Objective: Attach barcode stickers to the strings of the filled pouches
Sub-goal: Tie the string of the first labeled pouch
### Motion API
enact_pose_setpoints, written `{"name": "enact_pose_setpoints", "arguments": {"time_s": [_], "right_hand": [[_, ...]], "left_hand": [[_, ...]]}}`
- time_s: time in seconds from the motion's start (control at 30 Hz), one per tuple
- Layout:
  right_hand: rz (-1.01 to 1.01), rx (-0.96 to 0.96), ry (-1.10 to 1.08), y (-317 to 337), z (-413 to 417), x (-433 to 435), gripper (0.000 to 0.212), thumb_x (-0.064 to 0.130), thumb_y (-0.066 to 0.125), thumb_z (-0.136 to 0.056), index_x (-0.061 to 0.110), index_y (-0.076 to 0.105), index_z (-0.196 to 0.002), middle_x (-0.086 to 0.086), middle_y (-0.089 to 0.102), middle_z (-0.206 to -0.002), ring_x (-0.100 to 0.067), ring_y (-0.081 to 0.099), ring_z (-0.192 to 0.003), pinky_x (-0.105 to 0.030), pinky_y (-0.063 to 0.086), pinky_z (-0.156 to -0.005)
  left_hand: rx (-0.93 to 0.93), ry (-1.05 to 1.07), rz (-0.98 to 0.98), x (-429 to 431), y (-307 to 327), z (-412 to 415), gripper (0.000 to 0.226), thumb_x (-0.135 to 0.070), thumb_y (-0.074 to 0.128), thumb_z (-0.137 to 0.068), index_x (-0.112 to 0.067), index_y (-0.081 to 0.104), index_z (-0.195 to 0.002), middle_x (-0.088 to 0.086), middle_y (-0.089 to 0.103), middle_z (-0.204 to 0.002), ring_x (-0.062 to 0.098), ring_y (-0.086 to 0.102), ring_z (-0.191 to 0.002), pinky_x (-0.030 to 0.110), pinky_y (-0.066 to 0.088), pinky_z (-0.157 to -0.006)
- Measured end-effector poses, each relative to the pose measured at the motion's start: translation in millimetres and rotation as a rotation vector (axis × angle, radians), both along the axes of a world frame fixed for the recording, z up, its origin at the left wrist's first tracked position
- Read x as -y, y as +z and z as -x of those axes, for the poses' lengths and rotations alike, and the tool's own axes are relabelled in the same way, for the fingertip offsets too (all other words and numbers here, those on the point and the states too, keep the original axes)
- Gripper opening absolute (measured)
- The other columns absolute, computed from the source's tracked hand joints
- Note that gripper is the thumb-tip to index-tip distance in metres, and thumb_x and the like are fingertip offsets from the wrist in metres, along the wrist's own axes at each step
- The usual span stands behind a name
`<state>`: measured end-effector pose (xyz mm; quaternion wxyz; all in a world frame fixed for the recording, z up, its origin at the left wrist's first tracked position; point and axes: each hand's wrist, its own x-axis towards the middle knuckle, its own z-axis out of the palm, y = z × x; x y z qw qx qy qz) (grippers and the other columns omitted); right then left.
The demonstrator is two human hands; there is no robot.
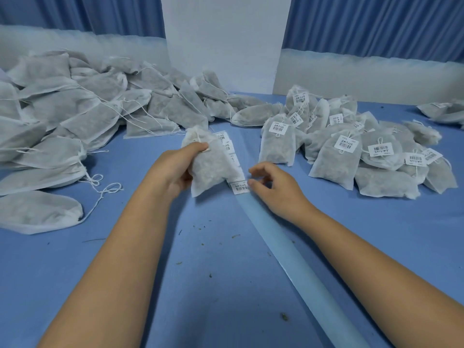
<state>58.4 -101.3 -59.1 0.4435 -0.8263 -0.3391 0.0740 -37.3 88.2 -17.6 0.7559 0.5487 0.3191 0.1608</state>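
The left hand [175, 169] holds one pouch [211, 164] up off the table [213, 297], with the fingers round its side and the thumb near the top. That is where the string [206, 149] comes out, so my guess is the thumb sits there to keep the string easy to reach. The pouch hangs right over the strip [301, 270], the long pale band that carries the stickers, so the two things are close and the sticker has only a short way to go. The right hand [273, 189] holds nothing. Its finger and thumb are bent with a small gap between them, and the thumb tip is just beside the next sticker [239, 187], at its edge. I cannot tell if it touches. It looks ready to peel that one off. The part of the strip near the person is bare, so I think those stickers are used up. Pouches with no sticker lie in a big heap [75, 109] on the left, strings loose. Pouches with stickers on lie in a pile [351, 151] on the right. Keeping them apart stops mix-ups. The heap is big, so I think lots of work is left.
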Motion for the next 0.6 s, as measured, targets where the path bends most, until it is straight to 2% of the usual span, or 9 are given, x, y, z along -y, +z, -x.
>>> {"name": "enact_pose_setpoints", "arguments": {"time_s": [0.13, 0.27, 0.37, 0.47, 0.53, 0.6], "right_hand": [[0.053, 0.005, 0.033, 0.1, 4.1, -8.6, 0.031, 0.029, 0.069, -0.089, 0.023, 0.05, -0.112, 0.006, 0.061, -0.106, -0.004, 0.052, -0.086, -0.014, 0.038, -0.073], [0.079, 0.077, 0.063, -0.2, 5.8, -7.7, 0.037, 0.024, 0.074, -0.085, 0.026, 0.046, -0.109, 0.005, 0.059, -0.106, -0.004, 0.05, -0.089, -0.003, 0.035, -0.07], [0.084, 0.117, 0.084, -0.3, 5.9, -6.0, 0.033, 0.024, 0.074, -0.085, 0.021, 0.053, -0.11, 0.004, 0.06, -0.107, -0.012, 0.051, -0.096, -0.012, 0.036, -0.076], [0.068, 0.112, 0.11, -0.2, 5.9, -6.0, 0.033, 0.024, 0.075, -0.084, 0.014, 0.058, -0.111, 0.002, 0.063, -0.113, -0.015, 0.055, -0.104, -0.024, 0.043, -0.09], [0.029, 0.107, 0.129, 0.6, 6.0, -4.7, 0.029, 0.022, 0.075, -0.085, 0.013, 0.06, -0.108, 0.007, 0.064, -0.108, -0.011, 0.057, -0.102, -0.017, 0.042, -0.089], [0.002, 0.093, 0.143, 1.4, 5.6, -2.5, 0.023, 0.019, 0.074, -0.085, 0.018, 0.06, -0.104, 0.013, 0.062, -0.096, -0.004, 0.055, -0.09, -0.009, 0.039, -0.08]], "left_hand": [[-0.069, -0.1, 0.086, -0.7, -4.6, 0.4, 0.013, -0.022, 0.071, -0.088, -0.015, 0.063, -0.095, 0.001, 0.065, -0.072, 0.012, 0.064, -0.058, 0.025, 0.055, -0.048], [-0.06, -0.168, 0.165, 4.3, -7.6, -2.5, 0.012, -0.02, 0.071, -0.088, -0.012, 0.065, -0.094, 0.002, 0.066, -0.07, 0.014, 0.067, -0.056, 0.028, 0.057, -0.047], [-0.051, -0.21, 0.189, 4.7, -10.3, -4.9, 0.021, -0.021, 0.071, -0.089, -0.012, 0.065, -0.107, 0.005, 0.066, -0.093, 0.018, 0.066, -0.08, 0.033, 0.062, -0.064], [-0.073, -0.241, 0.117, 6.4, -13.6, -6.9, 0.026, -0.023, 0.071, -0.089, -0.011, 0.065, -0.111, 0.005, 0.067, -0.095, 0.019, 0.066, -0.081, 0.027, 0.06, -0.058], [-0.071, -0.232, 0.113, 7.4, -15.2, -8.3, 0.022, -0.022, 0.07, -0.09, -0.011, 0.066, -0.108, 0.005, 0.069, -0.091, 0.018, 0.067, -0.076, 0.027, 0.059, -0.055], [-0.056, -0.225, 0.188, 8.2, -16.0, -9.0, 0.017, -0.019, 0.067, -0.092, -0.011, 0.065, -0.107, 0.005, 0.069, -0.091, 0.018, 0.068, -0.077, 0.031, 0.062, -0.058]]}}
